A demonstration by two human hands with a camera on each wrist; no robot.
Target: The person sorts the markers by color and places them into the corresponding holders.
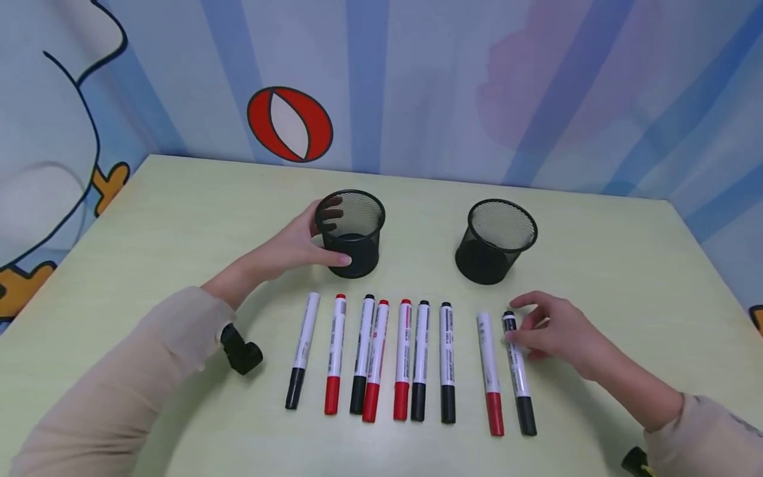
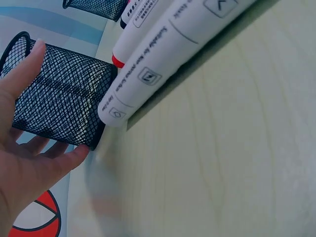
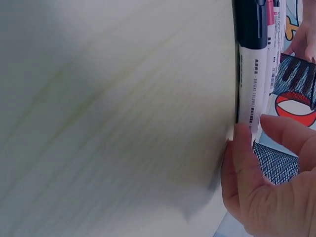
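Note:
My left hand (image 1: 298,242) grips the left black mesh pen cup (image 1: 362,255), thumb across its near side and fingers behind it. In the left wrist view, the cup (image 2: 64,89) stands close to the plain end of a white marker (image 2: 148,74). At the right end of a row of markers, my right hand (image 1: 557,331) pinches the far end of a black-capped marker (image 1: 518,371), which lies with its cap towards me. The right wrist view has the fingertips at the white end of this marker (image 3: 252,84). A red-capped marker (image 1: 489,361) lies just left of it.
A second black mesh pen cup (image 1: 491,255) stands upright behind the right-hand markers. Several more white markers with red or black caps, among them a black-capped one (image 1: 303,348) at the left end, lie side by side. A patterned wall (image 1: 417,86) borders the table (image 1: 226,192) behind.

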